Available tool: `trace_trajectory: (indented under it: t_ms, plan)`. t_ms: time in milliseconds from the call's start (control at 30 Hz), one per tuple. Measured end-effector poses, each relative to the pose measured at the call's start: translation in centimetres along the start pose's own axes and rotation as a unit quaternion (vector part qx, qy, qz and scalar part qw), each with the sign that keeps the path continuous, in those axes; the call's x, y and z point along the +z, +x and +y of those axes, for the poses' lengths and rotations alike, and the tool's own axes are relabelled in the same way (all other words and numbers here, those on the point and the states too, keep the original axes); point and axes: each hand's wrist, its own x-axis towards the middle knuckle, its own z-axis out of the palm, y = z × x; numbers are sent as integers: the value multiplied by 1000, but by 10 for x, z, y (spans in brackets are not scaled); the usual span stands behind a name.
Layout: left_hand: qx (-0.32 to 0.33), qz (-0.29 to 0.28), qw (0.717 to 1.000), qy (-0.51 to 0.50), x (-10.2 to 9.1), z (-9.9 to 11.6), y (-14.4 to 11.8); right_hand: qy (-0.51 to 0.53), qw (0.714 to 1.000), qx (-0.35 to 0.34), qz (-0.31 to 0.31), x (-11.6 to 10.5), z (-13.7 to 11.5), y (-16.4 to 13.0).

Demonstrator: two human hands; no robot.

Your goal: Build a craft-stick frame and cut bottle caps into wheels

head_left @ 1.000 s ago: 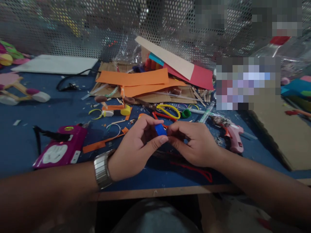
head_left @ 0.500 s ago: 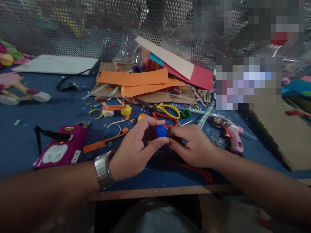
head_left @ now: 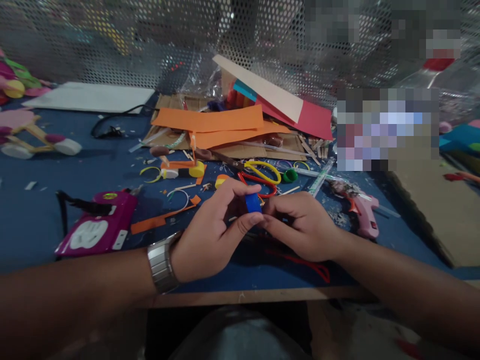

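1. Pinching one blue bottle cap (head_left: pixel 253 202) above the table's near edge were two hands: left hand (head_left: pixel 210 235) and right hand (head_left: pixel 300 225), both grasping it.
2. Behind lay one pair of scissors (head_left: pixel 262 175), one pink glue gun (head_left: pixel 362 212) and two orange paper strips (head_left: pixel 217 125).

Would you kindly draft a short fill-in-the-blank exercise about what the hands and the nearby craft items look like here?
1. Both hands pinch a small ____ cap between them.
2. The left hand has a metal ____ on its wrist.
3. Right of the right hand lies a pink ____ gun.
4. Beyond the hands lie scissors with yellow and ____ handles.

Missing words: blue; watch; glue; red
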Motion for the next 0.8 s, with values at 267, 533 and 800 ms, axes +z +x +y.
trace_trajectory:
  t_ms: [267,533,800]
  plan:
    - [6,2,1000,-9,-1,-2,3,61,998,18,-26,-1,-5,0]
    - [42,8,998,34,-1,-4,2,131,989,55,-28,0,-4,0]
    - [30,-8,999,20,0,2,0,134,990,23,-40,-4,-4,-2]
